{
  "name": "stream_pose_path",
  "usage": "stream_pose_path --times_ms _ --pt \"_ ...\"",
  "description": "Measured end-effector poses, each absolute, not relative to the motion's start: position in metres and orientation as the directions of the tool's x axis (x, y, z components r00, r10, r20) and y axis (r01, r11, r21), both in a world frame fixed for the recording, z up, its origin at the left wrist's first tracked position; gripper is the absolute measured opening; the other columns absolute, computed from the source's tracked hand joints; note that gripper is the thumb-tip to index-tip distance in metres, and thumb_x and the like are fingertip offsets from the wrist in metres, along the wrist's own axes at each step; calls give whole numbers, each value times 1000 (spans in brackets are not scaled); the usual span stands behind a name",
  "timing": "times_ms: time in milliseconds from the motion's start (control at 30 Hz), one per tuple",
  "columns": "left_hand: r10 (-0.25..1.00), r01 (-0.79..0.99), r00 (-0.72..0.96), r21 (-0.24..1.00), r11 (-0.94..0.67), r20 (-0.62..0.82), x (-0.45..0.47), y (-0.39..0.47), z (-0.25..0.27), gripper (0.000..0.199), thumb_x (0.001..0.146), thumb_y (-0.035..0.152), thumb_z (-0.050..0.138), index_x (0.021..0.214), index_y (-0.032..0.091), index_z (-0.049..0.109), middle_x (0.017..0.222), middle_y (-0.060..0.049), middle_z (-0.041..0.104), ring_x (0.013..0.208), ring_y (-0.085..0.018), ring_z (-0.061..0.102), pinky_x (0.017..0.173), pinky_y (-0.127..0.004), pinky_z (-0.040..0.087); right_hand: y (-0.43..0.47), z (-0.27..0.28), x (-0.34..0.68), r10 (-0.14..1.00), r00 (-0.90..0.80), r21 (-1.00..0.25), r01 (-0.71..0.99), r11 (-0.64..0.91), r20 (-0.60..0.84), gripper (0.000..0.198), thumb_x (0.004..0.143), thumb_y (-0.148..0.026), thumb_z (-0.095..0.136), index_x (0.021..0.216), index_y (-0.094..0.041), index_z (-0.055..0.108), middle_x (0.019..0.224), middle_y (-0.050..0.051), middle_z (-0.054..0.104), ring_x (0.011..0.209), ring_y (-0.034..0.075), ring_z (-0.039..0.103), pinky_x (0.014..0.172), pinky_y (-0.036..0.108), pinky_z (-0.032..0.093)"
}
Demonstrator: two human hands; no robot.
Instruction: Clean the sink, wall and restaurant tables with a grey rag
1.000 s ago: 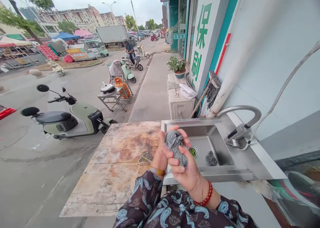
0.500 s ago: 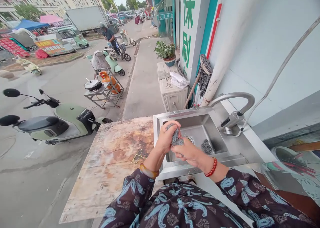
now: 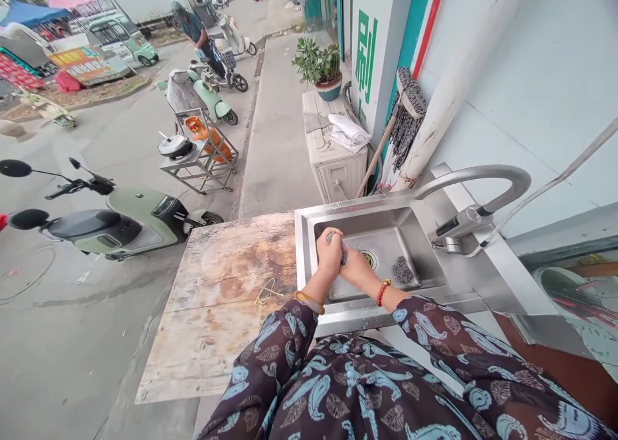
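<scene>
Both my hands squeeze a wet grey cloth (image 3: pixel 343 253) over the left part of the steel sink (image 3: pixel 305 259). My left hand (image 3: pixel 329 254) wraps round its upper end, and a bit of grey pokes out by the thumb. Gripping the lower end, my right hand (image 3: pixel 358 271) presses close against the left one; most of the cloth is hidden in the fingers. A steel wool scourer (image 3: pixel 402 270) lies on the sink floor to the right, beside the drain (image 3: pixel 369 259). The curved faucet (image 3: pixel 476 177) stands at the right rim.
A worn wooden board (image 3: pixel 193 324) adjoins the sink on the left, with a yellow-green string (image 3: pixel 266 293) on it. Beyond are a white cabinet (image 3: pixel 338 172) with a folded cloth and potted plant (image 3: pixel 318 69), a mop (image 3: pixel 408 114), a green scooter (image 3: pixel 140 224) and a person (image 3: pixel 200 37) by a bike.
My hands have moved down, lower into the sink, and closed more tightly round the cloth, so less of it shows. The camera view has tilted downward.
</scene>
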State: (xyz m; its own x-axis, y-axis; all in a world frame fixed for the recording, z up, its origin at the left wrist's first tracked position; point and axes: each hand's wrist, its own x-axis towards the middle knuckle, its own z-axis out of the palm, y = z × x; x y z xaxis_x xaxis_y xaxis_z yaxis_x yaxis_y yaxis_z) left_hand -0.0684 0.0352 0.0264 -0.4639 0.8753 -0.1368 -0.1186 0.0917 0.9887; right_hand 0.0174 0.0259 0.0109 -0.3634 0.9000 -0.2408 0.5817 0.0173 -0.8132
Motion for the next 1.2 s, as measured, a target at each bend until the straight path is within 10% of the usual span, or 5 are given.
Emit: stream_pose_path --times_ms 267,633,1000,1200 --pt "848 -121 -449 959 255 -282 -100 3 -13 35 72 31 74 103 21 62 85 -1 64 73 -15 62 65 -26 47 13 -27 40 872 -450 -634 736 239 -194 67 85 -34 68 145 -23 40 121 12 70 109 27 66 90 35 46" --pt "759 -285 -332 827 486 -560 -175 -89 -47 45 77 48 76 106 17 61 93 -8 69 71 -15 68 68 -28 54 -20 -112 251 942 -250 -475 872 118 -224 56 88 -30 55 143 -25 51 147 15 50 131 33 52 107 47 44" --pt "815 -241 -317 872 426 -486 -173 -117 -33 52 75 51 76 111 16 62 90 -8 72 71 -16 69 68 -29 53 -126 -108 -10 639 -768 -661 454 598 50 43 88 -26 64 131 -31 64 152 8 46 146 32 31 118 55 28" --pt "800 -206 -335 868 452 -497 -171 -123 -38 46 76 49 74 107 17 62 86 -5 70 68 -15 67 66 -28 51 -134 -110 65 623 -781 -706 414 575 49 39 89 -10 57 112 -36 73 140 0 61 140 23 44 117 49 35"
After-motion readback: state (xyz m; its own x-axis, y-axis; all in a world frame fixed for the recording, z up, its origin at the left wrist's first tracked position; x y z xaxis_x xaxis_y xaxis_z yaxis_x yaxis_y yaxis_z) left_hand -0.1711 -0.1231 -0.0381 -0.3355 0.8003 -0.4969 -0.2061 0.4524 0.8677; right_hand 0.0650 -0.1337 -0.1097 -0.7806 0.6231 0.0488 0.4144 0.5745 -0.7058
